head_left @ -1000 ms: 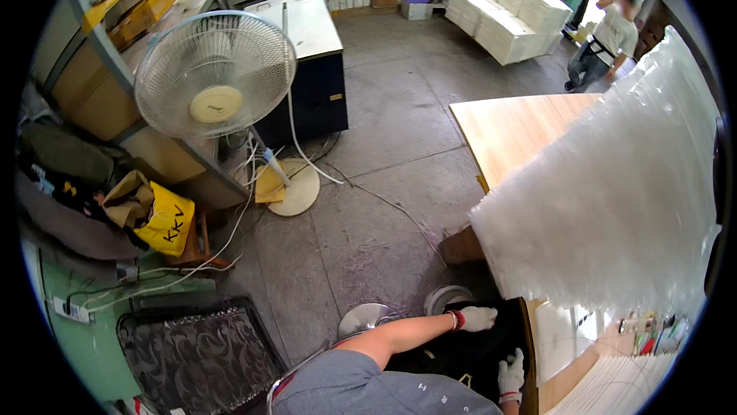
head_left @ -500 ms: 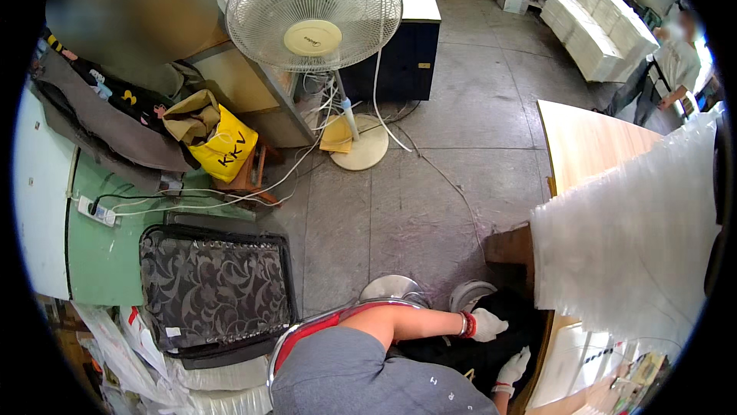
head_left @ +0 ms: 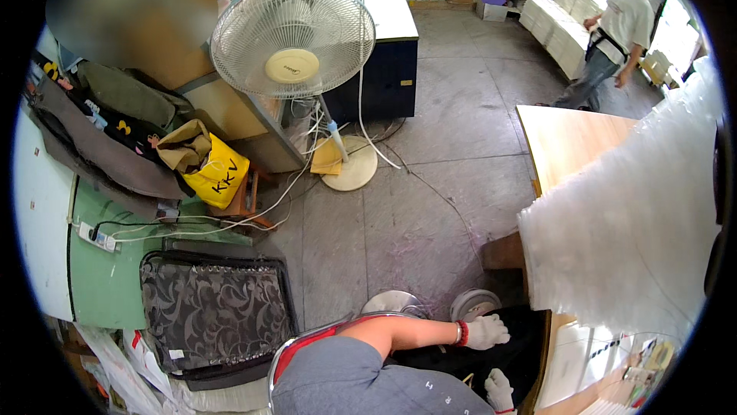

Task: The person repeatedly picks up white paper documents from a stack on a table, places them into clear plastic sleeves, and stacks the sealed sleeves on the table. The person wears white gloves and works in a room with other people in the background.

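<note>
White gloves cover both of my hands. My left hand [head_left: 487, 332], with a red beaded bracelet at its wrist, hovers above black cloth [head_left: 453, 357] over my lap; its fingers are bent but somewhat apart, and nothing shows in them. Lower down, close to the wooden table edge, is my right hand [head_left: 499, 392]. Its fingers look curled in, and whether they hold anything is hidden. Alongside both hands, the table [head_left: 572, 150] carries a big stack of translucent plastic sheeting [head_left: 614, 238].
A standing fan [head_left: 292, 66] rises from the floor ahead, cables trailing round its base. A patterned dark cushioned seat [head_left: 215, 315] is at left, beyond it a yellow bag [head_left: 219, 177]. Another person [head_left: 622, 27] walks at far right beside white stacks [head_left: 556, 31].
My hands have drawn apart: the right one pulled back toward me, its fingers no longer stretched out. The other person has moved left, further into view. My view has shifted slightly.
</note>
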The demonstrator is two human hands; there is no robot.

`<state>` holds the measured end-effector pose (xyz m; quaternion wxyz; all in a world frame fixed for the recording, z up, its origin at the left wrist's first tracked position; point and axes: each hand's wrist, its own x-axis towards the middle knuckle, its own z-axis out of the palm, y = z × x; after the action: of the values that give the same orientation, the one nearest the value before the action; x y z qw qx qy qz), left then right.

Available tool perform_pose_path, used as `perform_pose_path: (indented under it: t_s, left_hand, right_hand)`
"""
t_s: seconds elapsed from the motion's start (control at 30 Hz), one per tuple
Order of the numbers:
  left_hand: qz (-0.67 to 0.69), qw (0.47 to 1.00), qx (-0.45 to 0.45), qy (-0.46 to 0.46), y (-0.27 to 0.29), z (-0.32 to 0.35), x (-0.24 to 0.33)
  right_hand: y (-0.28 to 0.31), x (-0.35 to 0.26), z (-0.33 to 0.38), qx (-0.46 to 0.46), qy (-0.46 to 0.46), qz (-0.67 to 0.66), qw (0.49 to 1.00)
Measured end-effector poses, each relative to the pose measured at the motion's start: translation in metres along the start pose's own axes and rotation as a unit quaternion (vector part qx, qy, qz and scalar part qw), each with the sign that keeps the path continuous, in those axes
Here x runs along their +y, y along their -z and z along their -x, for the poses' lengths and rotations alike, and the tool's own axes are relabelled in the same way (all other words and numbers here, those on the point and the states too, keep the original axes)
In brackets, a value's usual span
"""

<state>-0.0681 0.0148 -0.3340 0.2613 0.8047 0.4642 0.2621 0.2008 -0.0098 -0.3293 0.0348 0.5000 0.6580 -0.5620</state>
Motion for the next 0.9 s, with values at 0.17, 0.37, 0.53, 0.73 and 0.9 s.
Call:
perform_pose_path:
  t_s: [0.17, 0.37, 0.53, 0.73, 0.9]
  left_hand:
    - [0.098, 0.971, -0.182, 0.121, 0.057, 0.011, 0.016]
    - [0.282, 0.946, 0.003, 0.157, 0.054, 0.062, -0.02]
    - [0.115, 0.914, -0.186, 0.341, 0.027, 0.149, -0.068]
    - [0.102, 0.936, -0.179, 0.287, 0.034, 0.186, -0.066]
    - [0.074, 0.926, -0.187, 0.319, 0.024, 0.179, -0.064]
  right_hand:
    - [-0.027, -0.038, 0.014, 0.049, -0.003, 0.047, 0.998]
    - [-0.006, -0.047, 0.0, -0.011, -0.011, 0.121, 0.993]
    - [-0.008, -0.036, -0.006, -0.023, -0.014, 0.119, 0.993]
    - [-0.009, -0.026, -0.012, -0.005, 0.005, 0.093, 0.996]
    - [-0.008, -0.02, -0.013, -0.005, -0.005, 0.057, 0.998]
